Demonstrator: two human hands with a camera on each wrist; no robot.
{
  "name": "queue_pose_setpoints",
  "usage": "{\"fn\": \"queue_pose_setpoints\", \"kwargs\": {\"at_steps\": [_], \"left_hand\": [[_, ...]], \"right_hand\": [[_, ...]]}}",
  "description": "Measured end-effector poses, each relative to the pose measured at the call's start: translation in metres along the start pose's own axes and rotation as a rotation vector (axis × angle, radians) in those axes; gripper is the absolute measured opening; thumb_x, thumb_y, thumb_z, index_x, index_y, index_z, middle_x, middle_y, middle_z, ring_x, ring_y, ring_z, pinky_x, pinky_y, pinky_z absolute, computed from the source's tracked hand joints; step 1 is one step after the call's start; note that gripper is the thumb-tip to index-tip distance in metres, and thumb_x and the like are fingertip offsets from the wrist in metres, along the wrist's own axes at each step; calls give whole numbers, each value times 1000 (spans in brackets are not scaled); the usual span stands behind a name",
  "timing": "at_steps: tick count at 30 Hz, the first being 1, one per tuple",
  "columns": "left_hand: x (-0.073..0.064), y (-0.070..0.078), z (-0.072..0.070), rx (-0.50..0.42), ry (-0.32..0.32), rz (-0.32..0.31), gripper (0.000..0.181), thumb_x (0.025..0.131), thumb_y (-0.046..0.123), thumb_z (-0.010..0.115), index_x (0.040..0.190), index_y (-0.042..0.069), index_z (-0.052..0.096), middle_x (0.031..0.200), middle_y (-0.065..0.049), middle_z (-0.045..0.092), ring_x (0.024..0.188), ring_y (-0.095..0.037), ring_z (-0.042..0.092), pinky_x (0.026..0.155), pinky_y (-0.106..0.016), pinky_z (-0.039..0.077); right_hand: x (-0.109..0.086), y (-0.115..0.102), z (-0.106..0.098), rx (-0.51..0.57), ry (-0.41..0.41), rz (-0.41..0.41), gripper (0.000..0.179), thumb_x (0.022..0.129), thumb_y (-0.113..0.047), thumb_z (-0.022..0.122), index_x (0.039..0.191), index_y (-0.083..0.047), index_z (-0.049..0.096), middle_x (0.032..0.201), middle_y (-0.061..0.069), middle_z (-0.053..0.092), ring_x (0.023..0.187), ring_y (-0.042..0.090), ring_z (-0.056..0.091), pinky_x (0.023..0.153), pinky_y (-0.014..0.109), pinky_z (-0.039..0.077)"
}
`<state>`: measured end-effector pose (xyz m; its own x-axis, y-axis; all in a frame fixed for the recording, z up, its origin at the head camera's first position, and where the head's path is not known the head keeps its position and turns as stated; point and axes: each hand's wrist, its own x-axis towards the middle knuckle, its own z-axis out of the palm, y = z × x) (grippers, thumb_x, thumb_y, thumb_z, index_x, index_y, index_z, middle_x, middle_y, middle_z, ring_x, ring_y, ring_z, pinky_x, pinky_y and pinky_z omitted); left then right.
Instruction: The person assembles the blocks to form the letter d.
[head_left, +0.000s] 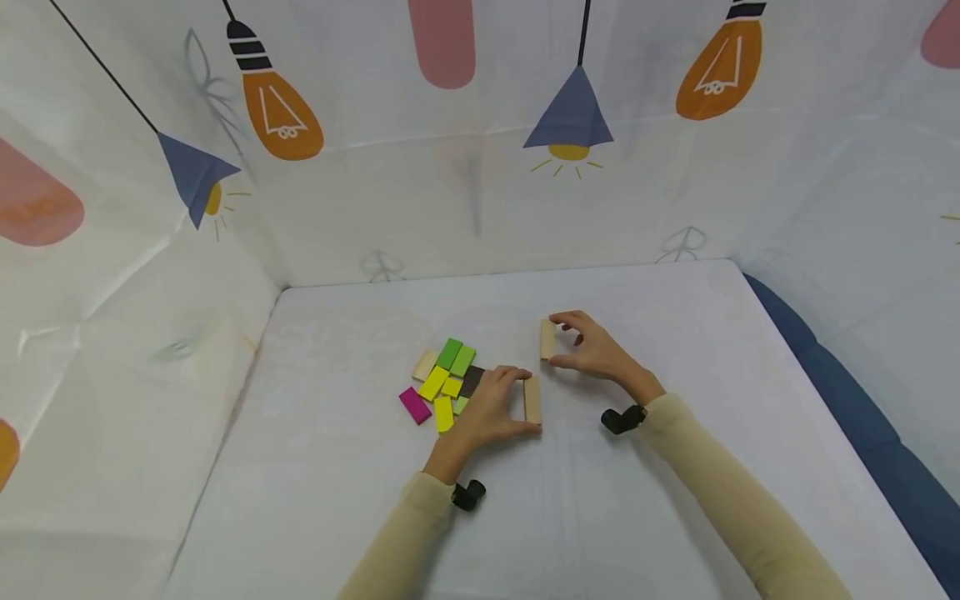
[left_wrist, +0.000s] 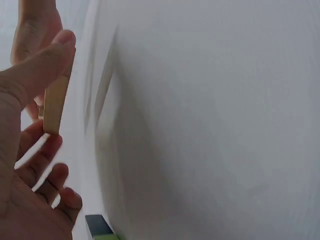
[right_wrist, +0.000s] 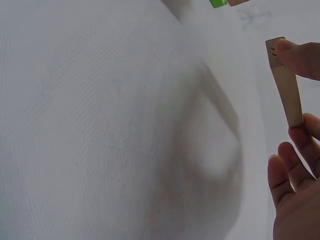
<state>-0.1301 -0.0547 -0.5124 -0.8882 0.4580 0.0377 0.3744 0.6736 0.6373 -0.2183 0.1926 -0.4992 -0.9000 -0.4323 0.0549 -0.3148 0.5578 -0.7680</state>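
Beige sleeve (head_left: 393,542) enters at seven o'clock; coloured blocks (head_left: 433,383) lie at ten from the left hand (head_left: 486,410), which pinches a wooden block (head_left: 533,402); at two, the right hand (head_left: 592,350) pinches a pale plank (head_left: 548,340); counter (head_left: 600,525) reaches its edge at four.

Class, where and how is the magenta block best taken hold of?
Probably by its long edges, pinched from above and the left: the magenta block lies flat at an angle, its left side free, with a yellow block close on its right.
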Motion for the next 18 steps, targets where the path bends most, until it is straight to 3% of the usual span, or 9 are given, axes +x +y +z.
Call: {"fn": "queue_pose_setpoints", "kwargs": {"at_steps": [18], "left_hand": [[10, 11, 29, 141, -20, -62, 87, 74, 52, 90, 144, 14, 56, 142, -5, 60, 120, -26, 54, 102, -39, 48]], "right_hand": [[-16, 13, -3, -38, 13, -1, 76, 80, -22, 89, 145, -6, 54, 144, 16, 53, 122, 34, 55, 90, 47, 50]]}}
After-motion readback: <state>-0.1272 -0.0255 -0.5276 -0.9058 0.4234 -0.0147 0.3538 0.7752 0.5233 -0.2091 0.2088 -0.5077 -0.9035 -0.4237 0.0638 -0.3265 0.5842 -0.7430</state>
